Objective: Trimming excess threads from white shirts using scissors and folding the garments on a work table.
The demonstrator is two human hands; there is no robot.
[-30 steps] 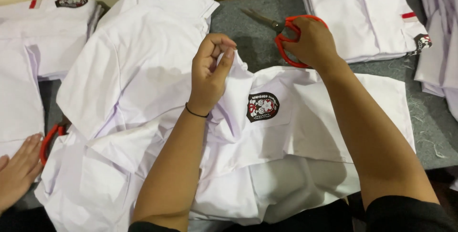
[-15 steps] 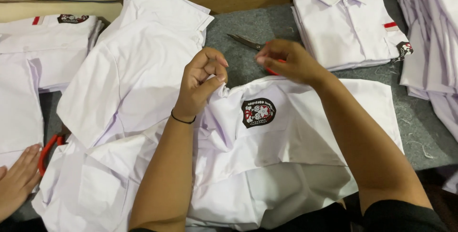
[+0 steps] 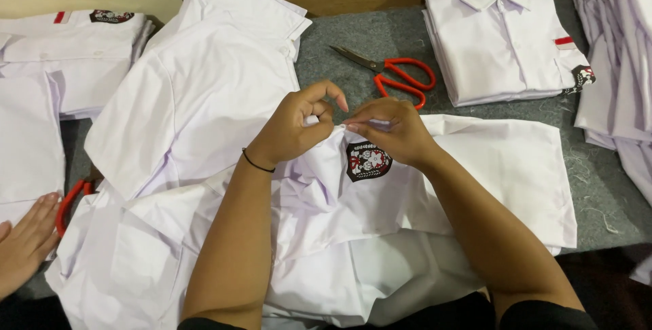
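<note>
A white shirt point(image 3: 475, 174) with a dark embroidered badge point(image 3: 367, 160) lies spread on the grey table in front of me. My left hand point(image 3: 295, 126) pinches the fabric just above the badge. My right hand point(image 3: 390, 130) meets it from the right, fingertips pinching the same fold of cloth. Both hands touch at the pinch. Red-handled scissors point(image 3: 394, 75) lie on the table just beyond my right hand, not held.
A folded white shirt point(image 3: 502, 38) sits at the back right, a stack of shirts point(image 3: 621, 51) at the far right. More white shirts point(image 3: 197, 92) spread to the left. Another person's hand point(image 3: 24, 242) rests at the lower left beside a second red scissors handle point(image 3: 68, 201).
My right hand has set the scissors down on the table and come back to the shirt, joining my left hand at the fold above the badge.
</note>
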